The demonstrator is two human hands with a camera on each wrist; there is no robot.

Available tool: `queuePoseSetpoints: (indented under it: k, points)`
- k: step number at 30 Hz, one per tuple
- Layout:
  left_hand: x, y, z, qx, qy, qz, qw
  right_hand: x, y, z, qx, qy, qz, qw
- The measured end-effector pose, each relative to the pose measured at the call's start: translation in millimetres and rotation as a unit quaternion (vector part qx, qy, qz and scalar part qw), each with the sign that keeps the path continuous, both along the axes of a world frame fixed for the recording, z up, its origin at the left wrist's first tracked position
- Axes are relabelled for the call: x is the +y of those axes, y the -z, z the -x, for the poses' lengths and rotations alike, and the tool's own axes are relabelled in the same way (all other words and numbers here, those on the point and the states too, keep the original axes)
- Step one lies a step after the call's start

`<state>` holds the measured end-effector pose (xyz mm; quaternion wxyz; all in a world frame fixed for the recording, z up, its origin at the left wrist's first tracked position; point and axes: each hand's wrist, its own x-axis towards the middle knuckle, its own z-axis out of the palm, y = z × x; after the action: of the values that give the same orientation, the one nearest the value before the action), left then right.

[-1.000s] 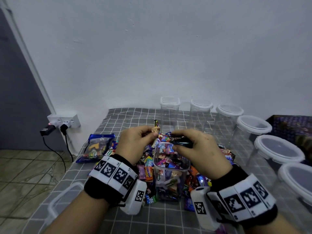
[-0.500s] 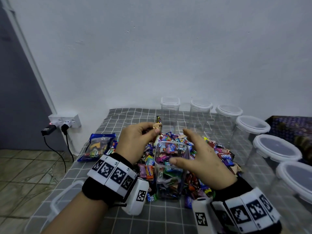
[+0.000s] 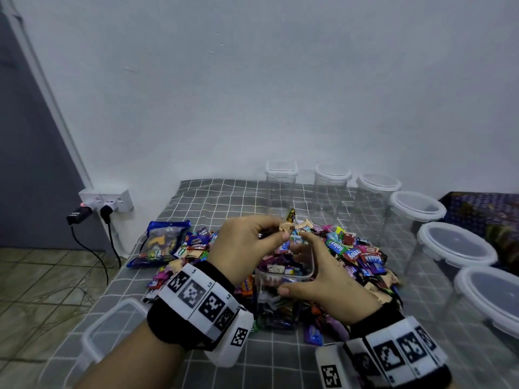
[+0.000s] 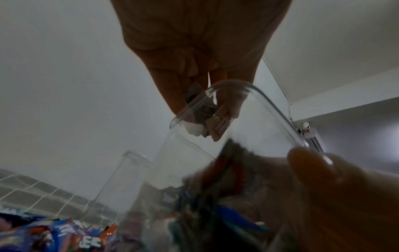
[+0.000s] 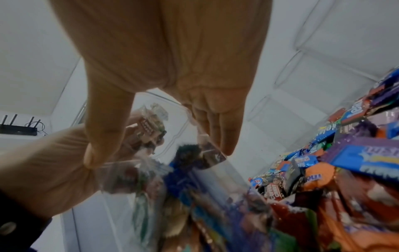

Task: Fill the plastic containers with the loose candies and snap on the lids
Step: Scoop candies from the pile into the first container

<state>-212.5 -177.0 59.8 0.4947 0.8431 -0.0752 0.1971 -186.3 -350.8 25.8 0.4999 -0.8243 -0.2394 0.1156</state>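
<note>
Lay loose at the near left of the square container (image 3: 285, 276): a clear lid (image 3: 112, 329) on the checked surface (image 3: 219, 197), presumably kept off so the mouth stayed free for filling. Farther left of the container, a blue snack bag (image 3: 160, 242), closed and flat.

Hovered just left of and above the container's mouth: the left hand (image 3: 247, 248), fingers (image 4: 172, 92) curled and pinching a few wrapped candies (image 3: 289, 226), apparently poised there to drop them in.

Stood upright amid the candy pile (image 3: 356, 256), nearly full to the rim, lid not yet on.

Braced the container from its right side: the right hand (image 3: 328, 276), thumb on the near wall, fingers (image 5: 224, 136) reaching over the rim, curled round it and holding nothing else, likely to stop it tipping.

Ranged behind and to the right of the container, well apart from it: lidded empty jars (image 3: 415, 209), probably waiting for their turn.
</note>
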Motion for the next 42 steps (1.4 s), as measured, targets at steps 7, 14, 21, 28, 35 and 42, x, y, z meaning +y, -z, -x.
queuePoseSetpoints:
  k: [7, 14, 21, 28, 35, 42]
  points:
    - [-1.6, -3.3, 6.7, -0.020, 0.031, -0.097, 0.995, 0.4, 2.0, -0.5, -0.007, -0.006, -0.020, 1.000]
    - [-7.7, -5.2, 9.8, -0.024, 0.058, -0.033, 0.997, 1.3, -2.7, 3.8, 0.000, -0.007, -0.009, 1.000]
    - [-3.7, -6.0, 13.1, -0.052, 0.060, 0.041, 0.996, -16.6, -8.4, 5.0, -0.049, -0.026, 0.151, 0.987]
    - [24.0, 5.0, 3.3, 0.008, -0.036, 0.043, 0.998, -42.6, -15.8, 13.4, -0.125, 0.086, 0.511, 0.846]
    - [44.2, 25.0, 0.8, 0.113, -0.113, -0.038, 0.986, -42.6, -18.4, 26.8, 0.023, -0.077, 0.539, 0.838]
    - [56.9, 42.0, -1.9, 0.314, -0.041, -0.168, 0.934, -27.4, 5.6, 18.6, 0.064, -0.127, 0.564, 0.814]
